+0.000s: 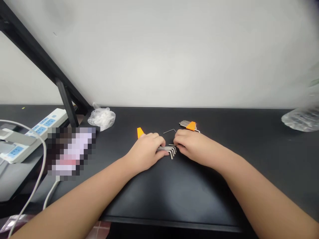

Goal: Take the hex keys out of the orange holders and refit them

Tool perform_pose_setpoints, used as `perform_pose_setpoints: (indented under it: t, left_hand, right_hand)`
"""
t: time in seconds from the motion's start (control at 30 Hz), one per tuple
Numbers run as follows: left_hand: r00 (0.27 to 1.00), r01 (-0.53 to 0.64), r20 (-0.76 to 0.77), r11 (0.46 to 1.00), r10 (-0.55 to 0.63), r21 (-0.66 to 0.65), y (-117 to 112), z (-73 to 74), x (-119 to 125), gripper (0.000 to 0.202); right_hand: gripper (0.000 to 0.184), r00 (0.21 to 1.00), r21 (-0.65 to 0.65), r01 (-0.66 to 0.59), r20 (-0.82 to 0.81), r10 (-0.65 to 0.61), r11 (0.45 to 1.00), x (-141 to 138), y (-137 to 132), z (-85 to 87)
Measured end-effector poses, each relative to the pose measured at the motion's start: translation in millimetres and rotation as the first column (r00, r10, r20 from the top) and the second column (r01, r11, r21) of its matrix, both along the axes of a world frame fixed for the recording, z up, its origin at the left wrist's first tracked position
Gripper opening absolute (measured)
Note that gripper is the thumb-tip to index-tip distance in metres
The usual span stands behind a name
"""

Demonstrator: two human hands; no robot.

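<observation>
My left hand (pixel 149 149) is closed around a bundle of L-shaped hex keys (pixel 171 152), whose bent ends stick out to the right between thumb and fingers. Fingers curled together, my right hand (pixel 187 144) pinches a thin hex key (pixel 171 144) just beside that bundle; most of this key is hidden by the fingers. A loose thin hex key (pixel 169 131) lies on the desk beyond the gap between my hands. Part of an orange holder (pixel 140 132) shows past my left knuckles. Behind my right hand rests a second orange holder (pixel 191 126) with several hex keys in it.
The black desk (pixel 159 199) meets a white wall. A crumpled clear plastic bag (pixel 102 118) sits at the back left, near a blurred-out phone-like object (pixel 74 151) with a white cable. A white power strip (pixel 47 124) is farther left. Clear plastic (pixel 301 118) lies far right.
</observation>
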State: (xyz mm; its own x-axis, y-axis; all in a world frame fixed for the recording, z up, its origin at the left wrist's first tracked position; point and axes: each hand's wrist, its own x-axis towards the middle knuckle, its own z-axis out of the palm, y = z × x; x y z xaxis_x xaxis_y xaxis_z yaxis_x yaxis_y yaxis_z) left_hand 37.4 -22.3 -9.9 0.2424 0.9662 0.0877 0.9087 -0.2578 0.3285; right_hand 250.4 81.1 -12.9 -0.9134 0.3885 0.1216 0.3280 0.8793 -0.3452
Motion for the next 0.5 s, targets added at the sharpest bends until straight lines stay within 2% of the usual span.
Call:
perform_pose_setpoints:
  t: [0.23, 0.5]
  left_hand:
    - [1.000, 0.007, 0.006, 1.000, -0.007, 0.010, -0.3, -0.5, -0.5, 0.020]
    - [0.999, -0.029, 0.047, 1.000, 0.029, 0.003, -1.3, 1.1, 0.6, 0.026]
  right_hand:
    - [0.016, 0.996, 0.060, 0.079, 0.025, -0.080, 0.995, -0.6, -3.3, -0.7]
    - [0.018, 0.991, -0.176, 0.074, -0.094, -0.092, 0.982, -1.9, -0.4, 3.8]
